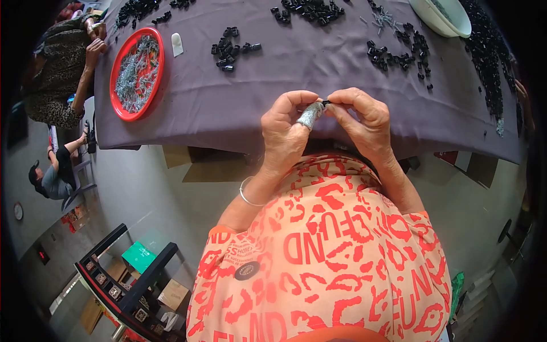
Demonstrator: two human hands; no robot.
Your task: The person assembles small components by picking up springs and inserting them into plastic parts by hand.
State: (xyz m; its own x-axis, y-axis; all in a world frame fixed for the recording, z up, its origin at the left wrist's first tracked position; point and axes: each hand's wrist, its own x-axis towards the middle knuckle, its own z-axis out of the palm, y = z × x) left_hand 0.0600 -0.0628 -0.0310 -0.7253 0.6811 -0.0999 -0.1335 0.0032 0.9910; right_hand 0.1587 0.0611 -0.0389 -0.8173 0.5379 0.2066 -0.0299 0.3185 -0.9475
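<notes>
My left hand [280, 134] and my right hand [369, 121] meet over the near edge of the cloth-covered table. Between their fingertips is a small black plastic part [326, 102], pinched from both sides and mostly hidden by the fingers. A worn silver-grey cover [310, 116] wraps the thumb of my left hand. Beyond my hands lies a loose cluster of similar black parts [227, 51], with another cluster [393, 57] farther right. To the left, a red oval tray [162, 67] holds many thin, pale, see-through pieces.
A white finger-shaped cover [177, 44] lies beside the tray. At the far right stand a pale bowl [464, 26] and a long heap of black parts [487, 62]. More black parts [310, 10] lie at the back. Someone in patterned clothes [60, 68] works at the left; another person [56, 174] sits behind.
</notes>
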